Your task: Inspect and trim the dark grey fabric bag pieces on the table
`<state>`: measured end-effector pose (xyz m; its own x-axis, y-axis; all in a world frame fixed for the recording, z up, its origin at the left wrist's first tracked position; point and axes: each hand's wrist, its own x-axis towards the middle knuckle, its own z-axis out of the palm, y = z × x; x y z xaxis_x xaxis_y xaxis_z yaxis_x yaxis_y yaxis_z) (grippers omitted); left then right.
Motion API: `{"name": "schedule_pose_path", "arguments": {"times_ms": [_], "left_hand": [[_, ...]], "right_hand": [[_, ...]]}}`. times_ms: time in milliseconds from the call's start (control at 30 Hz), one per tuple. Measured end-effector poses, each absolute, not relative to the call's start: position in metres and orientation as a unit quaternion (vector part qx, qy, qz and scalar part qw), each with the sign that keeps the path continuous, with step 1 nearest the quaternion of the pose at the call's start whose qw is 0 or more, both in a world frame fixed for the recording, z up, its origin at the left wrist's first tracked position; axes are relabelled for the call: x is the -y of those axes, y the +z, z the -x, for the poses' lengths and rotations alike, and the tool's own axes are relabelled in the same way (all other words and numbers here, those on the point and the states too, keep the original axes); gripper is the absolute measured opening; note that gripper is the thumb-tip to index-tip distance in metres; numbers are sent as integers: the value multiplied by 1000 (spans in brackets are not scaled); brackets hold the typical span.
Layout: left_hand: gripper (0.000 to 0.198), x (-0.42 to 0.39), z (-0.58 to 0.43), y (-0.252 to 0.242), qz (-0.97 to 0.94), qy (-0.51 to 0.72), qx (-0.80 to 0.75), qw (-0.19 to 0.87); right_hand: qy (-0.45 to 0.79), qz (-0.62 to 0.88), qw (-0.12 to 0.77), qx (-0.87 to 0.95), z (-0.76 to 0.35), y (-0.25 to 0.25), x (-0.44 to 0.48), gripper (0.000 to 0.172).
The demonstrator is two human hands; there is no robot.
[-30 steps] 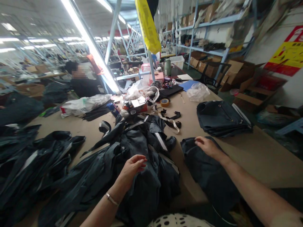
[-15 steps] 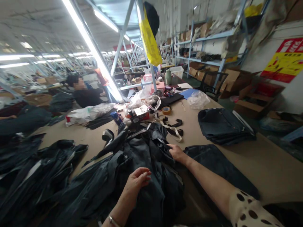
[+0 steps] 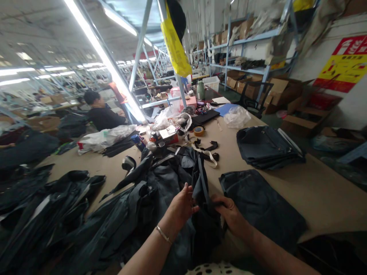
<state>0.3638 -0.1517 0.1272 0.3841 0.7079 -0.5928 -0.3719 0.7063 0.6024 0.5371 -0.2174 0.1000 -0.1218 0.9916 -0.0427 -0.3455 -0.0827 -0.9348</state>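
A crumpled dark blue-grey garment (image 3: 163, 179) lies on the table in front of me, with pale strips showing along some of its edges. My right hand (image 3: 231, 214) pinches a raised edge of this cloth between thumb and fingers. Just left of that fold is my left hand (image 3: 182, 204), fingers apart and close against the fabric; whether it touches is hard to make out. To the right, a flat folded dark piece (image 3: 260, 202) rests on the table, with a neat stack of folded dark garments (image 3: 268, 147) behind it.
More dark garments (image 3: 54, 202) are heaped at the left. Tape (image 3: 198, 131), black and cream strips (image 3: 210, 156), a blue can (image 3: 138, 141) and plastic bags (image 3: 109, 137) lie farther back on the brown table (image 3: 323, 191). A person (image 3: 101, 114) sits beyond; cartons (image 3: 304, 118) stand at right.
My right hand has drawn the cloth edge toward me, lifting a fold. My left hand has moved forward and right, up to that fold, with its fingers spreading.
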Motion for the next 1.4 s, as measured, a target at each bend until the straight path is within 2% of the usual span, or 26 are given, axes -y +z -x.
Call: {"name": "schedule_pose_path", "arguments": {"times_ms": [100,200,367,433,567,633,733,800,833,1033,1100,1167,1233,1267,1333,1400], "left_hand": [[37,156,-367,128,-233,299,-432,819],[43,159,-372,135,-267,307,-440,801],[46,165,-381,157,-319,361,-416,771],[47,170,-385,167,-323,368,-399,776],[47,180,-391,184,-329,371,-370,785],[44,182,-392,189,-334,384,-375,775],[41,183,-395,192,-341,418,-398,742],[42,185,-397,192,-342,434,-408,727],[42,186,-398,192,-342,437,-408,725],[35,194,-400,196,-336,434,-442,709],[31,196,-399,198,-341,405,-453,717],[29,201,-398,202,-352,353,-463,733],[31,211,-395,210,-379,264,-438,771],[32,217,-393,215,-394,207,-406,798],[34,227,-386,226,-409,110,-334,842],[37,230,-378,233,-402,80,-305,860]], "right_hand": [[639,357,522,438,-547,102,220,12],[628,397,482,465,-555,108,218,13],[564,471,450,507,-563,112,196,57],[534,515,428,515,-563,112,184,69],[531,505,388,559,-559,126,179,62],[447,508,392,623,-553,140,191,69],[216,529,381,727,-545,153,209,83],[130,528,367,755,-542,149,212,80],[127,527,367,756,-542,143,210,79],[342,499,404,686,-552,116,189,80],[375,489,423,664,-555,119,184,70],[432,474,430,635,-557,121,178,52],[509,473,432,575,-560,117,169,31],[543,475,435,538,-562,114,164,27],[583,476,448,482,-567,109,155,32],[603,465,452,465,-571,111,154,37]]}}
